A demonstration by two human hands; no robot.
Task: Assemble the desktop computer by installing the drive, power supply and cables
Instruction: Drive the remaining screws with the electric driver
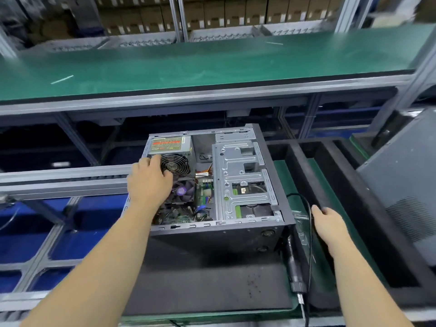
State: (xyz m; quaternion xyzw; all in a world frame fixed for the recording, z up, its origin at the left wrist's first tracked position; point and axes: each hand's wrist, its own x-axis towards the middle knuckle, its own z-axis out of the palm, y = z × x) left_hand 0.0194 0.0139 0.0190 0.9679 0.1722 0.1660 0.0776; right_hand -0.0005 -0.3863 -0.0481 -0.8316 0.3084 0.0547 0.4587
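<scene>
An open desktop case (271, 228) lies on its side on a dark mat. The grey power supply (172, 147), fan facing me, sits in the case's far left corner. My left hand (148, 180) rests on the power supply's near left edge, fingers curled over the fan grille. A metal drive cage (243, 175) fills the case's right half, and a drive shows through its openings. The motherboard (186, 211) with a purple-hubbed cooler fan (181, 191) and coloured cables (204, 175) lies at the left. My right hand (326, 220) rests on a black foam strip right of the case, fingers relaxed.
An electric screwdriver (296, 267) with a black cord (309, 223) lies on the green mat right of the case. A grey case side panel (405, 175) leans at the far right. A green conveyor belt (212, 60) runs behind, with stacked boxes beyond. Blue bins sit lower left.
</scene>
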